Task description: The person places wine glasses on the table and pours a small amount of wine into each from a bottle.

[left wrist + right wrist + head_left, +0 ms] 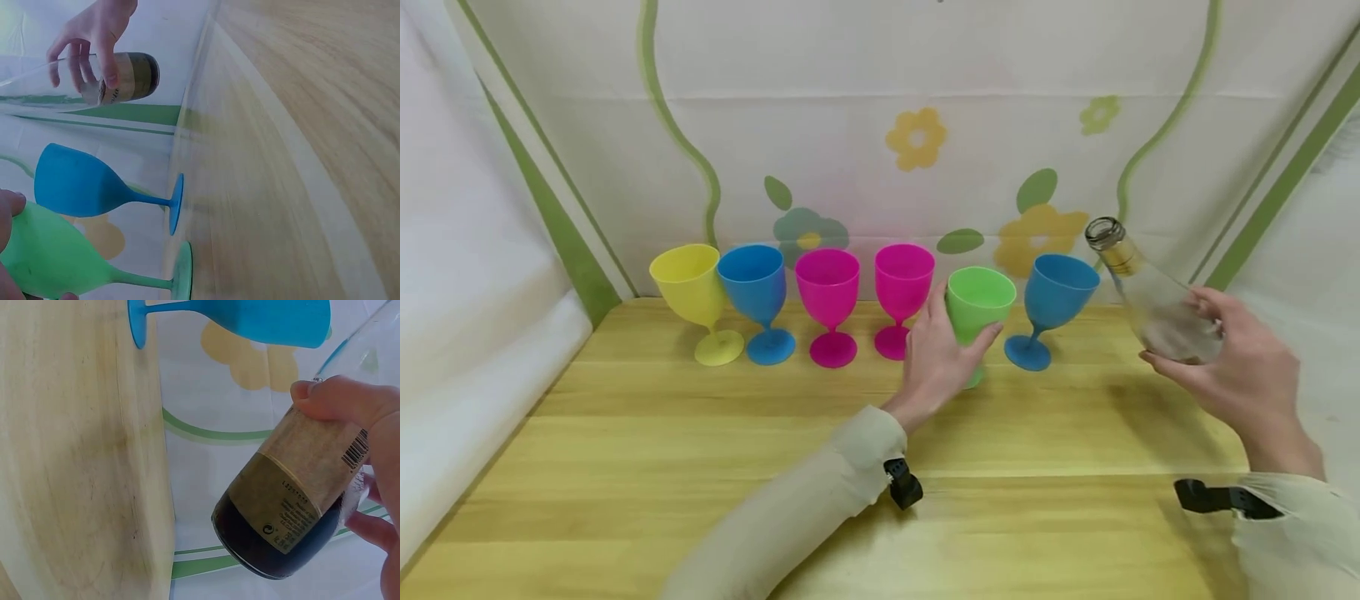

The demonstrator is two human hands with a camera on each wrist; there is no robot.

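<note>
A green goblet stands in a row of coloured goblets at the back of the wooden table. My left hand grips its bowl from the near side; the left wrist view shows the green goblet with fingertips on it. My right hand holds a clear glass bottle in the air at the right, tilted with its open neck pointing up and left toward the goblets. In the right wrist view the bottle shows a paper label and barcode.
The row also holds a yellow goblet, a blue goblet, two pink goblets, and a second blue goblet right of the green one. A flower-patterned cloth wall stands behind.
</note>
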